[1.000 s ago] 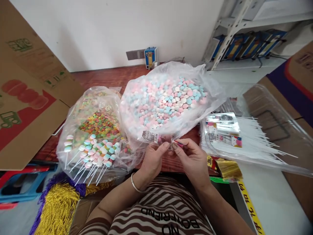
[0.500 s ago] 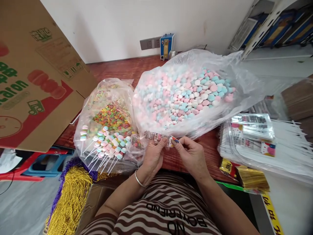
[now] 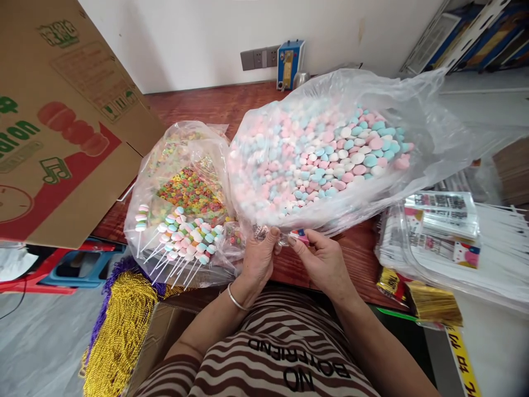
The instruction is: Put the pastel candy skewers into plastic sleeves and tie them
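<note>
My left hand [image 3: 259,259] and my right hand [image 3: 321,259] meet at the table's front edge, both pinched on a small clear printed wrapper bag [image 3: 285,237] held between their fingertips. Just beyond them lies a big clear bag of pink, blue and white candies [image 3: 326,154]. To the left sits a smaller clear bag of coloured ring candies [image 3: 190,190], with several finished candy sticks [image 3: 182,245] lying on its near side.
A stack of printed wrapper bags and white sticks [image 3: 446,231] lies at the right, gold twist ties [image 3: 430,303] in front of it. A cardboard box [image 3: 53,127] leans at the left. Gold and purple cords [image 3: 119,331] hang below. A wall socket [image 3: 258,58] is behind.
The view has shifted left and closer. My hands stay together on the small wrapper, and its barcode end has tucked under my left fingers.
</note>
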The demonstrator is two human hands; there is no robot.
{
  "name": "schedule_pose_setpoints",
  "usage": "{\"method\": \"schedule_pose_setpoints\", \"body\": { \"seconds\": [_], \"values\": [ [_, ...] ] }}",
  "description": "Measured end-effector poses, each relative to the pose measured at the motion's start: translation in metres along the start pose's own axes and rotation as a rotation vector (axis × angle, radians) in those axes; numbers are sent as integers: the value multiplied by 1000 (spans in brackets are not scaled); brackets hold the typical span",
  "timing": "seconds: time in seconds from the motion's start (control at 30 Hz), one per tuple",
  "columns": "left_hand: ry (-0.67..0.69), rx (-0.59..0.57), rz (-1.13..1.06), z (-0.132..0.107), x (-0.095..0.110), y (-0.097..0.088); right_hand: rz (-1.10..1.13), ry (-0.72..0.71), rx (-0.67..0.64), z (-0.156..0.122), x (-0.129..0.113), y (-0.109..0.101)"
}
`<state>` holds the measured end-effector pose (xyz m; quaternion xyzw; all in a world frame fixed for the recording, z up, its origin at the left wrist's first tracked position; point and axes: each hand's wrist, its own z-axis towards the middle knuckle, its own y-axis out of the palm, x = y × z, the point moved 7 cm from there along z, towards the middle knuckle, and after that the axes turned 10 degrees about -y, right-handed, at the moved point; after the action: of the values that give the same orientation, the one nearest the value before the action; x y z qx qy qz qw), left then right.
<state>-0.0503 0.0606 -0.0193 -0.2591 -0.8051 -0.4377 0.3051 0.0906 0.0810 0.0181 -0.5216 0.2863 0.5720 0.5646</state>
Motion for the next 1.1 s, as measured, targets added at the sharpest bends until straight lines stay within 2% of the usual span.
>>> {"method": "schedule_pose_setpoints", "body": {
  "seconds": [0.07, 0.2, 0.43, 0.57, 0.7, 0.77, 0.93, 1.03, 1.1],
  "values": [
    [-6, -49, 32, 1, 1, 1, -27, -12, 19, 1, -2, -2],
    [-118, -207, 62, 0, -2, 7, -53, -17, 70, 3, -6, -8],
    [-241, -91, -170, 12, -13, -8, 116, -5, 26, 0, -13, -7],
    [-277, -112, -223, 14, -17, -10, 104, -79, 67, -3, -26, -14],
    [-266, -102, -228, 14, -19, -12, 4, -293, 57, -3, -50, -17],
    [-259, -88, -199, 13, -19, -11, -95, -356, 32, -3, -56, -14],
    [-124, -74, -170, 8, -6, -7, -145, -390, -92, -4, -52, -1],
    [-128, -110, -114, 4, -3, -5, -128, -418, -31, -4, -50, -2],
    [-147, -85, -81, 3, -4, -7, -117, -429, 21, -4, -50, -3]
  ]
}}
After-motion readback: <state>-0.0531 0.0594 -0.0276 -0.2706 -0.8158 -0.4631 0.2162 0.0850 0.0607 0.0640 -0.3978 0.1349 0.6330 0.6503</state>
